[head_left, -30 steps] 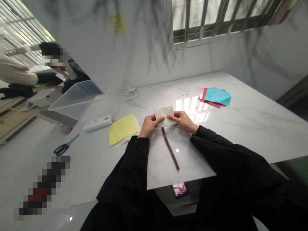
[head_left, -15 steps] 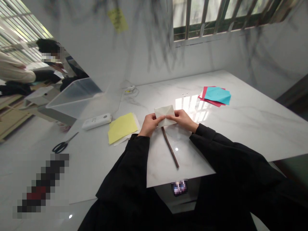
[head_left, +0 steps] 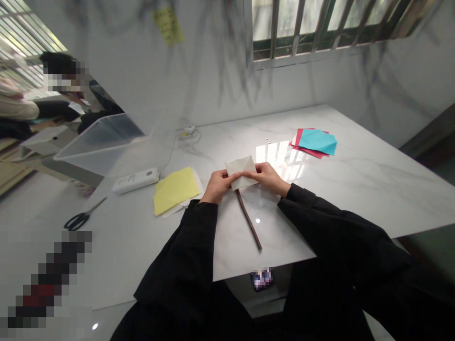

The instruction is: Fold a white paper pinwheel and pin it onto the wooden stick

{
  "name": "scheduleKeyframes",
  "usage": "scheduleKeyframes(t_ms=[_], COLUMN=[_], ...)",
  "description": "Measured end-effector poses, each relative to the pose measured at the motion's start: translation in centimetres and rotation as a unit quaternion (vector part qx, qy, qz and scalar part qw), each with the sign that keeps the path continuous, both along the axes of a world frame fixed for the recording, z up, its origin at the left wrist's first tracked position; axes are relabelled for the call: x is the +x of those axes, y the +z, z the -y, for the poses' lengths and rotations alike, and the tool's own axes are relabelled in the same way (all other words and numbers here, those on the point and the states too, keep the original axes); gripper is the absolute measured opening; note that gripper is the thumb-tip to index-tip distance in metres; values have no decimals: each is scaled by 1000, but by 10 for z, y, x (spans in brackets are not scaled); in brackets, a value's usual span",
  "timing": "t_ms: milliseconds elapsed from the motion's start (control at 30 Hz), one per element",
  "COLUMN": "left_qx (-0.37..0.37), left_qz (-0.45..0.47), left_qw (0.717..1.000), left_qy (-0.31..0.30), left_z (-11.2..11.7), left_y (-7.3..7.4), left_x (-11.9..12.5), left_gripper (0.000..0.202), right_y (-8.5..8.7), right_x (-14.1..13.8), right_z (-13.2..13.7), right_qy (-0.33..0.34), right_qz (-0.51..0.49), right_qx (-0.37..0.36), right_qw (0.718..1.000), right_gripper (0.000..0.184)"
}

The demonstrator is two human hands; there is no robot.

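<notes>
Near the middle of the frame, the folded white paper (head_left: 240,166) — probably light, thin and easily creased — is pinched by the left hand (head_left: 215,186) and right hand (head_left: 268,178), its side edges seeming the best hold.

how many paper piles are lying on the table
2: a yellow-topped pile left of the left hand, and a blue-topped pile beyond the right hand, farther right. Others may be hidden.
</notes>
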State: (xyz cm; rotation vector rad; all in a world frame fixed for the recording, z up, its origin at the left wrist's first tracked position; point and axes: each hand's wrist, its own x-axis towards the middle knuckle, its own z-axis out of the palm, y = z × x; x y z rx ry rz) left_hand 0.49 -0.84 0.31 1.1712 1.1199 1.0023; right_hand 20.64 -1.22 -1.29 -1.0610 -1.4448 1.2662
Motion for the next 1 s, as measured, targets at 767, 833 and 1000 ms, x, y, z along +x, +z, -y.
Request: scheduleKeyframes(t_ms=[767, 833, 1000], left_qx=[67, 67, 68], left_qz=[69, 72, 59], left_qw=[995, 995, 996], left_qy=[10, 10, 13], left_z=[-5, -5, -2], left_y=[-12, -12, -8], left_x=[-3, -3, -2], left_gripper=[66, 65, 65], right_y=[6, 5, -5], right_x=[7, 21, 62], right_z=[3, -4, -23], right_qy=[-128, -228, -406], right_qz=[24, 45, 130], right_qx=[55, 102, 161], right_qw=[990, 967, 890], right_gripper=[52, 47, 31])
